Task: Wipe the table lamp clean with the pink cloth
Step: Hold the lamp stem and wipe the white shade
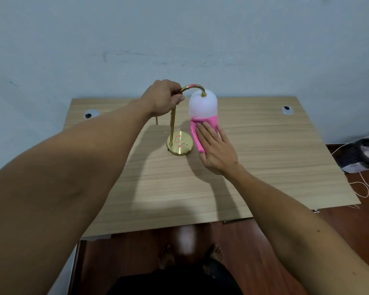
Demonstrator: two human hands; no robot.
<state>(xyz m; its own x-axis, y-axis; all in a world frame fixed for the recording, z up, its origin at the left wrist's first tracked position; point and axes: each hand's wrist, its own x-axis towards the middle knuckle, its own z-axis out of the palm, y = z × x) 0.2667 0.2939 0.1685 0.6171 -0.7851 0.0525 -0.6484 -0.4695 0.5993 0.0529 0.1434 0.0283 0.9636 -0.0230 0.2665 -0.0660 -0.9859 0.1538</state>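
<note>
My left hand [165, 96] grips the gold curved-neck table lamp [180, 143] mid-desk by its stem, to steady it I'd judge. Right hand [214, 146] lies flat, fingers straight, pressing the pink cloth [197, 139] just beside the base, under the white shade [203, 104].

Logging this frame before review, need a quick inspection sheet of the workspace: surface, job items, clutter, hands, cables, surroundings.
Surface: wooden table, two cable grommets near the back corners.
Job's things: table lamp upright, brass base with pink marks, white shade; pink cloth lies on the table just below the shade.
Clutter: nothing seen on the table.
Grips: left hand grips the lamp's stem near the curve; right hand rests flat on the cloth, fingers straight.
Cables: thin cords on the floor at right.
Surroundings: pale wall, reddish floor, dark mesh basket at right.
</note>
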